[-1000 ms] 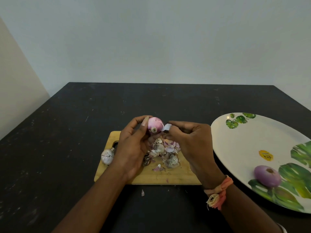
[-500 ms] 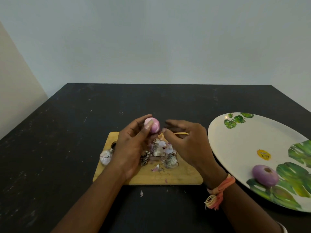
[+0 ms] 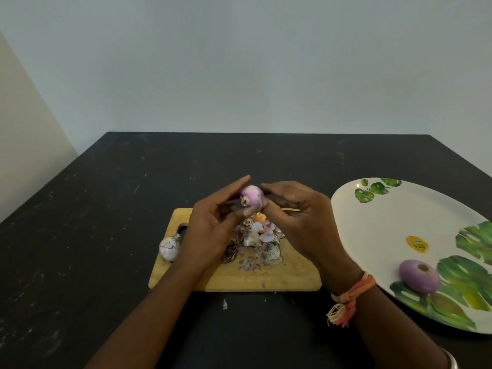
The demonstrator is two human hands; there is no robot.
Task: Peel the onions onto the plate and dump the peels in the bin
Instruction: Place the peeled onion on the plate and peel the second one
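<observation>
My left hand (image 3: pixel 213 230) and right hand (image 3: pixel 295 225) together hold the small pink-purple round onion (image 3: pixel 251 199), fingers curled round it, above the pale wooden cutting board (image 3: pixel 292 278). Beneath lie papery peel scraps (image 3: pixel 259 243). At the board's 9 o'clock edge sits a whitish unpeeled onion (image 3: pixel 169 249). At 3 o'clock, the white leaf-printed oval plate (image 3: pixel 372 235) carries a peeled purple onion (image 3: pixel 419 276).

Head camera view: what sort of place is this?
Probably a home kitchen corner: a wooden cutting board heaped with onion peels, a leaf-printed plate holding a peeled onion, on a black table against a plain wall.
</observation>
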